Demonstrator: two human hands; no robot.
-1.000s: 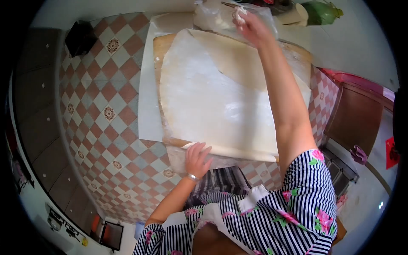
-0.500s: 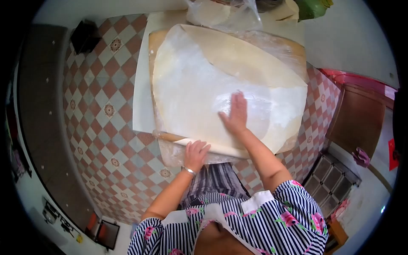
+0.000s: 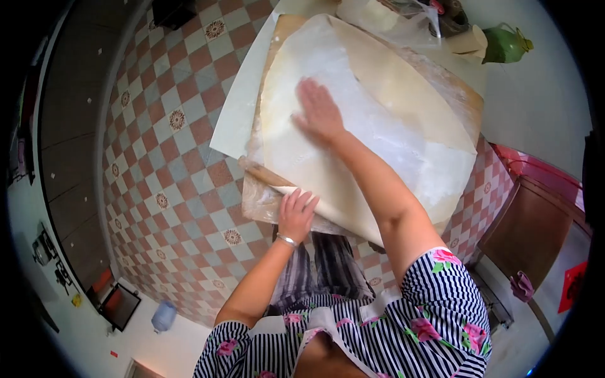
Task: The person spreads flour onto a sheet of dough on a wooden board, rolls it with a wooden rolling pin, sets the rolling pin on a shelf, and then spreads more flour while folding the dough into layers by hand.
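A wide, thin sheet of dough [image 3: 403, 135], dusted white with flour, covers most of a wooden board [image 3: 277, 38]. Its near edge is wrapped round a long rolling pin [image 3: 261, 172], whose bare left end shows. My left hand [image 3: 297, 214] curves over this wrapped part, fingers slightly apart; the thumb is hidden. Flat on the upper left part of the sheet lies my right hand [image 3: 320, 113], fingers stretched out and a little blurred. It holds nothing.
Clear plastic [image 3: 261, 201] lies beneath the near edge of the dough. At the back stand a plastic bag [image 3: 391, 19], a pale roll [image 3: 467, 43] and a green container [image 3: 506, 45]. A brown chair [image 3: 526, 220] is at the right, on a checkered tile floor [image 3: 189, 151].
My right hand has swept from the middle of the dough to its upper left. My left hand stays on the wrapped edge. The view has turned and shifted.
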